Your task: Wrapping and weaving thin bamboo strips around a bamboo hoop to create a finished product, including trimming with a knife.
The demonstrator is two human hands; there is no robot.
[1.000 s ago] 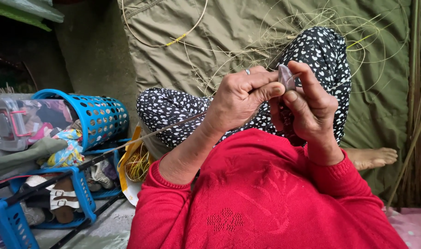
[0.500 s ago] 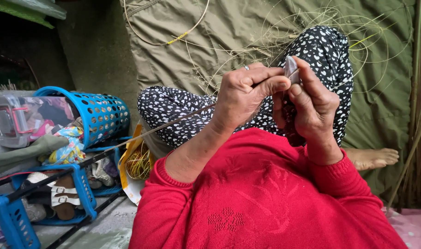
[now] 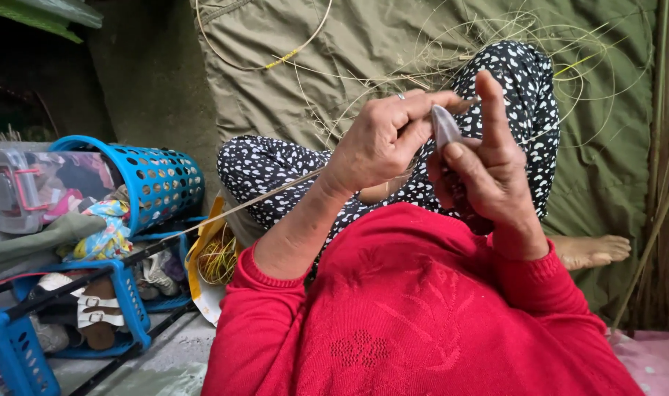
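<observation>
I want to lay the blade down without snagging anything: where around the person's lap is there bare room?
The olive cloth left of the raised knee, below the cord loop, is mostly bare. Right of the knee, thin fibres and leaning stalks crowd it. The blue basket and shoe rack on the left are full.

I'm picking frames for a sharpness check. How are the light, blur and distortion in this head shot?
Head view: soft, even daylight with no glare; the upper left corner falls into deep shadow. The left hand and right hand, pinching a small grey blade, look fairly sharp. The thin pale cane strip stays crisp. Wide-angle stretch enlarges the red knitted sweater near the lens.
</observation>
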